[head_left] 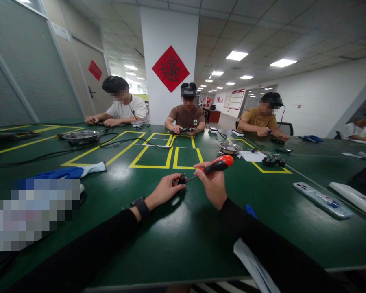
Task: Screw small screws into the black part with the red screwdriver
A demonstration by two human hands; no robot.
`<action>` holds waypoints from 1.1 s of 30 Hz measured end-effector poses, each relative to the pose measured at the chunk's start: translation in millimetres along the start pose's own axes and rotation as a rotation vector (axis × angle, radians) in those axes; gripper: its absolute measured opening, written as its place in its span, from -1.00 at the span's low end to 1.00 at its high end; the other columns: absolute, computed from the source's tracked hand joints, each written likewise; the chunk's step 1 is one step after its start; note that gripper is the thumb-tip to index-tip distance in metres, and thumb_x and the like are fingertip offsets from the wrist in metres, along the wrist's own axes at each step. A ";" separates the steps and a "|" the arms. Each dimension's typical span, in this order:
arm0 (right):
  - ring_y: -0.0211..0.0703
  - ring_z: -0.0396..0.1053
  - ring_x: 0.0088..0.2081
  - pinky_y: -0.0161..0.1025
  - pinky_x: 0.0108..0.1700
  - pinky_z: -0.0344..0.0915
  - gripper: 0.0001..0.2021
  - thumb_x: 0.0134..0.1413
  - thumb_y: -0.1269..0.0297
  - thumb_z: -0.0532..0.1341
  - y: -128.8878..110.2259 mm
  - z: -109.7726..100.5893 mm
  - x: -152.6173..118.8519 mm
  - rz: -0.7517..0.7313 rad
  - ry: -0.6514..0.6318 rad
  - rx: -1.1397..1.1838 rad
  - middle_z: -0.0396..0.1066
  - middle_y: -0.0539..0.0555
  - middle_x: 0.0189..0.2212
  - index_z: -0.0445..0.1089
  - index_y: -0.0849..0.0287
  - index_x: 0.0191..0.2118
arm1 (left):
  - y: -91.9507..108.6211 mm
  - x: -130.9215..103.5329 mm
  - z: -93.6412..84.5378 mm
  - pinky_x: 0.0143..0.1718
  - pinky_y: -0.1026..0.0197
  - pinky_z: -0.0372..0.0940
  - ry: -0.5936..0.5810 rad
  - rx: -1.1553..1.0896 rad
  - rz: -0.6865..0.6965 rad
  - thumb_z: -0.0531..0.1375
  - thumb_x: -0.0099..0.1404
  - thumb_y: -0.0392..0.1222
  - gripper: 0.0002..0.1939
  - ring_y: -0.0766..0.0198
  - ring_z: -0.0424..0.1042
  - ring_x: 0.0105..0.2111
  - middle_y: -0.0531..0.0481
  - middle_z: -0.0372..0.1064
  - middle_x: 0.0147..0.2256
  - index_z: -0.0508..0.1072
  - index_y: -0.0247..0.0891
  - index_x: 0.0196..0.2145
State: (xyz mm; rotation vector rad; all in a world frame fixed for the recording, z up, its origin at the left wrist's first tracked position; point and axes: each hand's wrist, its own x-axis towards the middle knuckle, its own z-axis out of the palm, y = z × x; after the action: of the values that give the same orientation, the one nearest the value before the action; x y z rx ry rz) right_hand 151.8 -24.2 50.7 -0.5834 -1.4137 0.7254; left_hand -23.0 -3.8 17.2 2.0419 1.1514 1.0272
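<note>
My left hand (pixel 167 189) pinches a small black part (pixel 182 179) just above the green table; its exact kind is too small to make out. A screwdriver (pixel 220 163) with a red and black handle lies in my right hand (pixel 215 185), the fingers closed around the handle. Its thin metal shaft points left, and the tip meets or nearly meets the black part; I cannot tell whether it is seated in a screw. Both hands are close together over the middle of the table.
Metal bowls (pixel 81 136) and black cables lie farther back on the table (pixel 134 252). Blue-and-white gloves (pixel 68 173) are at the left. Several black parts (pixel 273 161), a phone (pixel 321 199) and a white case (pixel 354 198) lie right. Several people sit around the far side.
</note>
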 end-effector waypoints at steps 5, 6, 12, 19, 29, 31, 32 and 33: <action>-0.30 0.30 -0.52 -0.23 -0.33 0.31 -0.81 0.00 0.32 0.20 3.1 3.8 -2.2 0.029 -0.027 0.131 0.24 -0.13 -0.50 0.12 0.08 -0.31 | -0.6 0.7 -0.6 -0.34 0.26 0.23 0.009 0.003 -0.003 0.16 0.09 -0.13 -0.68 0.26 0.34 -0.40 0.00 0.40 -0.39 0.45 -0.33 -0.20; -0.30 0.30 -0.50 -0.22 -0.30 0.31 -0.83 0.03 0.32 0.17 4.1 3.9 -3.0 0.027 -0.043 0.144 0.23 -0.12 -0.49 0.12 0.07 -0.28 | -1.0 0.9 -0.4 -0.34 0.26 0.23 0.011 0.005 -0.003 0.16 0.10 -0.13 -0.68 0.26 0.34 -0.40 0.00 0.41 -0.38 0.45 -0.33 -0.20; -0.19 0.30 -0.27 -0.13 -0.11 0.24 -0.77 0.08 0.36 0.07 4.6 -2.6 -4.1 -0.052 -0.108 0.002 0.26 -0.01 -0.33 0.20 0.08 -0.10 | -4.2 1.4 -0.1 -0.37 0.27 0.22 0.011 0.035 0.011 0.17 0.11 -0.12 -0.70 0.27 0.34 -0.42 0.01 0.41 -0.39 0.44 -0.32 -0.21; -0.21 0.28 -0.40 -0.23 -0.27 0.22 -0.96 0.04 0.33 0.15 1.2 -8.3 -2.6 -0.121 -0.112 -0.301 0.29 -0.01 -0.46 0.32 0.16 -0.35 | -6.9 1.7 -0.5 -0.30 0.24 0.24 -0.009 0.024 0.017 0.16 0.13 -0.12 -0.69 0.24 0.36 -0.36 -0.02 0.43 -0.32 0.42 -0.31 -0.18; -0.26 0.30 -0.51 -0.26 -0.35 0.24 -0.87 0.08 0.25 0.14 13.1 -9.3 -3.1 -0.016 0.002 -0.212 0.32 -0.04 -0.54 0.30 0.18 -0.41 | -4.9 1.3 -1.4 -0.21 0.20 0.27 -0.033 0.004 0.027 0.18 0.12 -0.11 -0.66 0.21 0.38 -0.25 -0.05 0.43 -0.21 0.41 -0.27 -0.15; -0.26 0.30 -0.51 -0.26 -0.36 0.25 -0.88 0.07 0.25 0.15 12.9 -9.6 -3.1 -0.013 -0.001 -0.212 0.31 -0.04 -0.55 0.30 0.18 -0.42 | -5.7 1.4 -0.9 -0.20 0.18 0.27 -0.022 0.004 0.031 0.21 0.09 -0.10 -0.64 0.19 0.38 -0.24 -0.05 0.43 -0.20 0.41 -0.26 -0.14; -0.26 0.30 -0.51 -0.26 -0.36 0.25 -0.88 0.07 0.25 0.15 12.7 -9.7 -3.3 -0.013 -0.003 -0.212 0.31 -0.05 -0.56 0.30 0.18 -0.42 | -6.1 1.4 -0.5 -0.20 0.18 0.27 -0.017 0.002 0.034 0.22 0.08 -0.09 -0.63 0.19 0.37 -0.24 -0.05 0.42 -0.20 0.41 -0.26 -0.14; -0.26 0.30 -0.52 -0.26 -0.36 0.24 -0.87 0.07 0.25 0.15 12.6 -9.6 -3.5 -0.012 0.000 -0.208 0.31 -0.05 -0.56 0.30 0.18 -0.42 | -6.5 1.5 -0.1 -0.21 0.18 0.27 -0.013 0.001 0.036 0.22 0.08 -0.08 -0.62 0.19 0.37 -0.24 -0.06 0.42 -0.20 0.41 -0.26 -0.14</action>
State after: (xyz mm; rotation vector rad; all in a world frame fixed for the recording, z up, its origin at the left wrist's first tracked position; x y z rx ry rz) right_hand 160.1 -18.0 38.2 -0.7349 -1.5022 0.5722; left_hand -25.4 0.5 12.8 2.0742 1.1121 1.0291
